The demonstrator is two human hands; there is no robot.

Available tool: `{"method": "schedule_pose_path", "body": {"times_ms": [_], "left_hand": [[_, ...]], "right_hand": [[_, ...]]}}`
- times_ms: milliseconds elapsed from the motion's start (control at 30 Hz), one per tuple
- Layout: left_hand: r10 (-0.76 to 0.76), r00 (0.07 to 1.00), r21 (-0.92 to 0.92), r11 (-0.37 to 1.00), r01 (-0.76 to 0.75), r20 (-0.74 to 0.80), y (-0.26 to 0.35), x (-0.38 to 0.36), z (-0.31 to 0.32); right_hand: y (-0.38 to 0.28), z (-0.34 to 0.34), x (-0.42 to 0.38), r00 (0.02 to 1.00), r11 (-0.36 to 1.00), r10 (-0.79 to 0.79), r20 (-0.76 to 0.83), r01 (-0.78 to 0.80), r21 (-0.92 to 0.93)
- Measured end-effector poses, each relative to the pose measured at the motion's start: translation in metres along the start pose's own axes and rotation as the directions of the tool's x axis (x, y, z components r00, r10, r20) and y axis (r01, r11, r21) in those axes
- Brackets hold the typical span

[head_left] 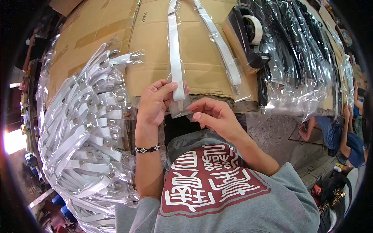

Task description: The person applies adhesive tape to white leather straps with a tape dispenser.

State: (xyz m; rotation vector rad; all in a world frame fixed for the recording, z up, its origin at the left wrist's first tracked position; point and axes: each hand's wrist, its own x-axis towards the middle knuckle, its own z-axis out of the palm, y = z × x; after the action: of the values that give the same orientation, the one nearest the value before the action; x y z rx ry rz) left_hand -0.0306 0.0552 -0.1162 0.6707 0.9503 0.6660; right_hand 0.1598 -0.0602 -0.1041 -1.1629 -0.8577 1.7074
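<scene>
My left hand [154,103] pinches the near end of a long white strap in a clear plastic sleeve [175,58], which lies on the cardboard-covered table [155,42]. The fingers of my right hand [211,114] press the open bottom flap of that sleeve at the table's front edge. A second sleeved white strap [221,46] lies just to the right on the cardboard. A beaded bracelet sits on my left wrist.
A big heap of bagged white straps [83,136] fills the left side. A black tape dispenser [246,33] stands at the back right, beside a pile of bagged black straps [299,54]. Another person in blue [334,132] sits on the ground at right.
</scene>
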Motion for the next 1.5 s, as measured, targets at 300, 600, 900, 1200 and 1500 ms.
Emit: {"method": "schedule_pose_path", "body": {"times_ms": [300, 600, 900, 1200, 1500], "left_hand": [[0.037, 0.998, 0.06, 0.998, -0.034, -0.048, -0.003, 0.001, 0.003], [0.044, 0.999, 0.048, 0.998, -0.043, -0.024, -0.004, 0.0, 0.003], [0.018, 0.999, 0.068, 0.998, -0.016, -0.026, -0.005, 0.002, 0.002], [0.015, 0.999, 0.063, 0.998, -0.012, -0.051, -0.009, 0.001, 0.008], [0.021, 0.998, 0.062, 0.998, -0.017, -0.064, -0.013, 0.003, 0.008]], "right_hand": [[0.009, 0.011, -0.009, 0.98, 1.0, -0.002, -0.197, 0.004, 0.013], [0.019, 0.013, 0.008, 0.977, 0.933, 0.209, -0.047, -0.185, 0.308], [0.018, 0.006, 0.009, 0.982, 0.964, 0.174, -0.067, -0.156, 0.217], [0.025, 0.016, 0.002, 0.972, 0.994, 0.023, -0.233, 0.003, 0.107], [0.024, 0.013, 0.002, 0.969, 0.962, 0.15, -0.194, -0.098, 0.253]]}}
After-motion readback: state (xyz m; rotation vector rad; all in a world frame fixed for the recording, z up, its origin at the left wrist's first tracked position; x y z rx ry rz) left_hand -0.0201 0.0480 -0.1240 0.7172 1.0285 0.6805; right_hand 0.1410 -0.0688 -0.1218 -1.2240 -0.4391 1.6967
